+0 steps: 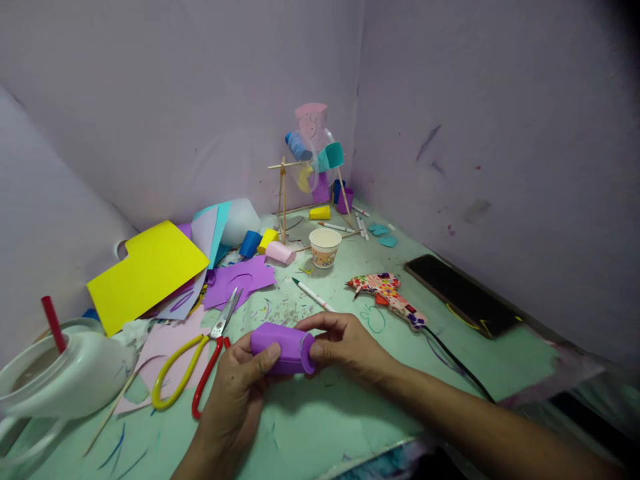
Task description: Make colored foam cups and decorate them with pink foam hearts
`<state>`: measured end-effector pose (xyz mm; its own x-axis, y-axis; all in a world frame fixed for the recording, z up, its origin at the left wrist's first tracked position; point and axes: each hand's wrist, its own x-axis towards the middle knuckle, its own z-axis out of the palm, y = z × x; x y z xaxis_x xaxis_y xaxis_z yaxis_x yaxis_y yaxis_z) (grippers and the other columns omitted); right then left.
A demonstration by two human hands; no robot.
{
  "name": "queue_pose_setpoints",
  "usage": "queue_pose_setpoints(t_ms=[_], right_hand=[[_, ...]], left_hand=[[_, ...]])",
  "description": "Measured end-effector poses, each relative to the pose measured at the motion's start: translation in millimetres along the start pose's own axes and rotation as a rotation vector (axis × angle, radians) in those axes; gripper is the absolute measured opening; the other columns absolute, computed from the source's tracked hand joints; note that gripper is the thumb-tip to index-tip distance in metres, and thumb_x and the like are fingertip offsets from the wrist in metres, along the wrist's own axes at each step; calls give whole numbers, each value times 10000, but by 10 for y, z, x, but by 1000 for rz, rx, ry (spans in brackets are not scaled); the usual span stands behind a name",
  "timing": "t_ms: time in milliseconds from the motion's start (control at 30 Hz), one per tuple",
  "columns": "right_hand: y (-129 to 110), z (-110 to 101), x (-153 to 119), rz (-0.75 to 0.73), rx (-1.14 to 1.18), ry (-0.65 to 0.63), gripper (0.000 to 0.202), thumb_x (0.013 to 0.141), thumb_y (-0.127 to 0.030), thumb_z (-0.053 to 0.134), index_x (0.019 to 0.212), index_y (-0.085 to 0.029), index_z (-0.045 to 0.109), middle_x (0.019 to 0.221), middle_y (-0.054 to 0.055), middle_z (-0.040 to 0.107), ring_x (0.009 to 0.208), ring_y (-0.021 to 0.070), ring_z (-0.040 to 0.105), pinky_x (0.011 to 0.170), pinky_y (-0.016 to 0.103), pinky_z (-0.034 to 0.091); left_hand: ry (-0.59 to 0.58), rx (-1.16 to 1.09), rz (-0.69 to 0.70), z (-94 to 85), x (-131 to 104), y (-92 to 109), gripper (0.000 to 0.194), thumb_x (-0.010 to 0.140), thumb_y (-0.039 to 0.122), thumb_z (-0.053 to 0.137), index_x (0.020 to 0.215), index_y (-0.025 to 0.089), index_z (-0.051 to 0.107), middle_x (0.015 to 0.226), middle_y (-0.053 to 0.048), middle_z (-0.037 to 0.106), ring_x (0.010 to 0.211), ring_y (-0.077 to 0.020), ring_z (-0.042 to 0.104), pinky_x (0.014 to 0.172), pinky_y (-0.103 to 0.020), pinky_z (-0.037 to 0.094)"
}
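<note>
A small purple paper cup [280, 348], lying on its side, is held just above the table by both hands. My left hand [245, 373] grips its left end, thumb on top. The fingers of my right hand [340, 343] pinch the rim of a round end piece on its right. Scissors [219, 328] with one yellow and one red handle lie open to the left of my left hand. Beyond my right hand rest a green-tipped marker [313, 293] and a flower-patterned glue gun [387, 293] with a black cord.
A stick frame [283, 200] carrying a wheel of coloured paper cups stands at the back corner. Near it are a patterned cup [325, 248] and several small paper cups. Yellow sheet [150, 273], purple scrap [240, 283] and a white pot [75, 377] occupy the left; a phone [460, 293] lies right.
</note>
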<state>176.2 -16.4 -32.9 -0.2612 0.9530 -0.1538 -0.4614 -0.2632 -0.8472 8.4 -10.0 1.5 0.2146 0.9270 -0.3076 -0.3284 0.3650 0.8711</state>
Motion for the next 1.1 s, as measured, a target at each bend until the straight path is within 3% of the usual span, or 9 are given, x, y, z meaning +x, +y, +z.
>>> queue_pose_setpoints(t_ms=[167, 367, 567, 800, 933, 1100], right_hand=[[-26, 15, -26, -51, 38, -49, 455, 614, -415, 802, 962, -133, 725, 713, 40, 718, 559, 126, 663, 583, 264, 563], [10, 13, -4, -64, 14, -27, 352, 593, -360, 829, 878, -165, 756, 715, 42, 716, 574, 139, 660, 552, 261, 559], [20, 2, -3, -76, 29, -10, 302, 549, -336, 850, 791, -176, 764, 930, 72, 729, 554, 135, 668, 518, 262, 560], [7, 9, 6, -79, -38, -16, 330, 607, -364, 813, 865, -167, 749, 794, 47, 722, 556, 128, 658, 528, 248, 551], [-180, -26, -47, -160, -333, 105, 434, 691, -456, 705, 1011, -164, 703, 689, 43, 700, 627, 170, 667, 590, 292, 545], [-655, -379, -318, -497, -1182, 574, 301, 759, -430, 608, 912, -191, 708, 975, 87, 704, 871, 244, 656, 794, 373, 489]], left_hand=[[-19, -11, -9, -58, 39, -5, 296, 579, 258, 795, 829, 118, 717, 729, -71, 705, 626, -173, 624, 553, -266, 529], [-35, -21, -13, -60, 24, -20, 308, 586, 251, 788, 861, 130, 720, 711, -72, 711, 660, -197, 652, 610, -292, 544], [-34, -5, 5, -61, 24, -31, 349, 576, 246, 789, 891, 120, 711, 739, -89, 721, 737, -245, 672, 608, -309, 544], [4, -12, 33, -57, 5, -21, 312, 577, 244, 800, 850, 121, 713, 725, -79, 718, 686, -205, 665, 610, -288, 547], [94, -66, 85, -31, 20, 46, 301, 510, 235, 840, 762, 125, 717, 687, -56, 716, 604, -151, 642, 574, -244, 551], [237, -165, 105, -46, 56, 89, 286, 422, 214, 876, 638, 147, 702, 597, 7, 675, 549, -118, 623, 508, -206, 554]])
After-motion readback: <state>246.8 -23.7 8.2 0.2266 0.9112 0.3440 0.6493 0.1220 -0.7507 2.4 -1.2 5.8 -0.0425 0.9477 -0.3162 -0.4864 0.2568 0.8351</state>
